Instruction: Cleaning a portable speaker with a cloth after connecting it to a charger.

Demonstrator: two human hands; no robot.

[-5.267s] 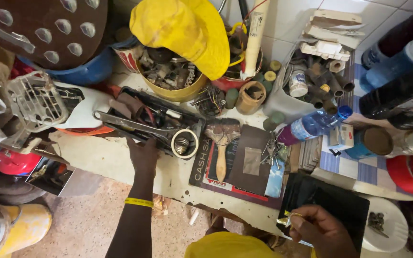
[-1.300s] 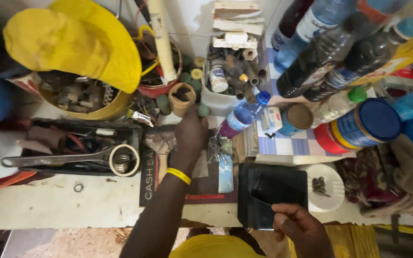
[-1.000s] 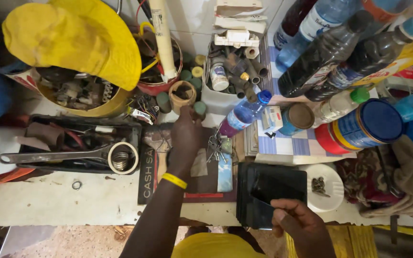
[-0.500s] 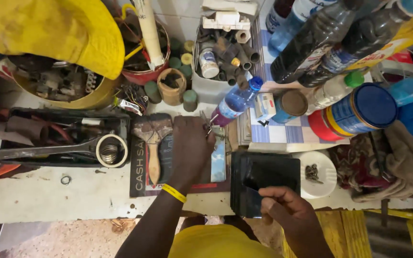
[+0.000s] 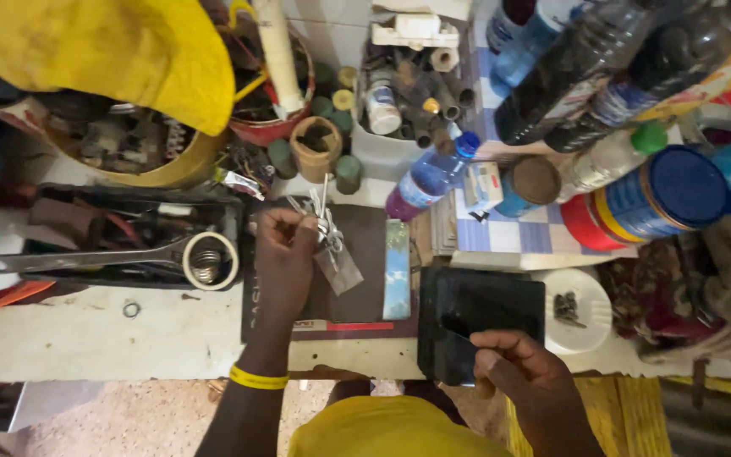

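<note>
My left hand (image 5: 283,254), with a yellow band at the wrist, is lifted a little over the dark mat (image 5: 357,292) and pinches a small bunch of thin metal tools with a clear plastic tag (image 5: 329,241). My right hand (image 5: 522,381) grips the near edge of a black flat device (image 5: 484,317) that rests at the bench's front edge. A small blue plastic bottle (image 5: 429,178) lies just beyond the mat.
A long wrench (image 5: 86,258) and a tape roll (image 5: 209,261) lie in a black tray at left. A yellow cloth (image 5: 103,51) covers a tin of parts. Bottles, blue-lidded tins (image 5: 670,190) and a white dish of screws (image 5: 577,309) crowd the right.
My left hand has closed on the bunch of thin metal tools and raised it off the mat. The paintbrush seen beside it half a second ago is out of sight. The view has drifted.
</note>
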